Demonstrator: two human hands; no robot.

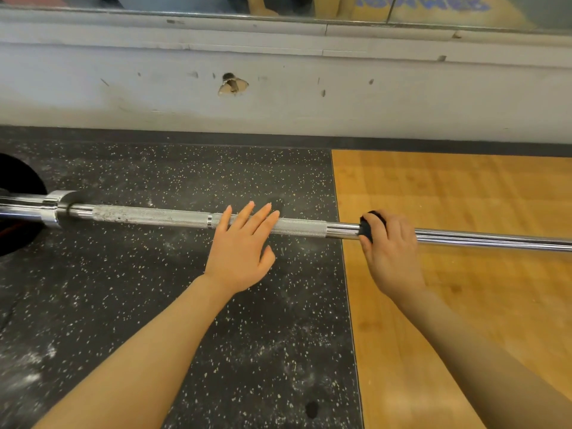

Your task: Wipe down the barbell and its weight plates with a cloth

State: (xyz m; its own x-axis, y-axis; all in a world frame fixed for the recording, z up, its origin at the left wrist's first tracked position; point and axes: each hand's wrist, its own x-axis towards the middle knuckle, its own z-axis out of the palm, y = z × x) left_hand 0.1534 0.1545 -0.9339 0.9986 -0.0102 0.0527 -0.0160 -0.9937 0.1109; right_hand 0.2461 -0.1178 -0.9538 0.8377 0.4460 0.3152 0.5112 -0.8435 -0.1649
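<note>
Here right hand grips cloth around bar to wipe; left hand, fingers straight, steadies it.

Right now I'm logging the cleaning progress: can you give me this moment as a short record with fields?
barbell: lying level across both floor surfaces
cloth: dark, wrapped round the smooth shaft
right hand: grips the cloth on the bar
left hand: fingers straight, over the knurled section
weight plate: black, at the bar's left end
floor: speckled rubber mat left, wood right
</note>
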